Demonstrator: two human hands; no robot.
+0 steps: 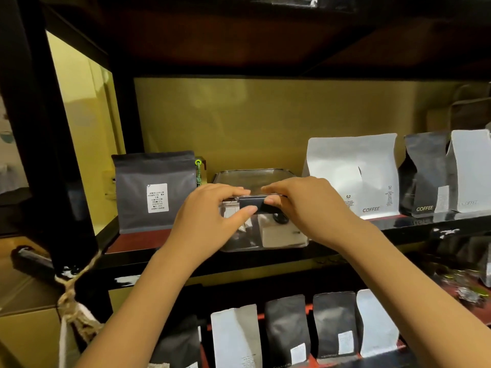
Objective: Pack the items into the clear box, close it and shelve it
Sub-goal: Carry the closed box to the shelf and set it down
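The clear box (281, 236) stands on the black shelf (265, 257), between a dark coffee bag and a white one. Its transparent lid (249, 176) lies flat on top. A dark clasp (252, 201) sits at the middle of the box's front edge. My left hand (210, 219) holds the front left of the box, thumb pressed on the clasp from below, fingers on the lid. My right hand (305, 205) grips the front right, fingertips at the clasp's right end. Through the wall I see pale packets and a small dark round item inside.
A dark grey bag with a white label (156, 192) stands left of the box. White (353, 176) and black (425, 176) coffee bags stand to the right. More bags line the lower shelf (310, 330). A rope-tied cloth bag (77, 309) hangs at the lower left.
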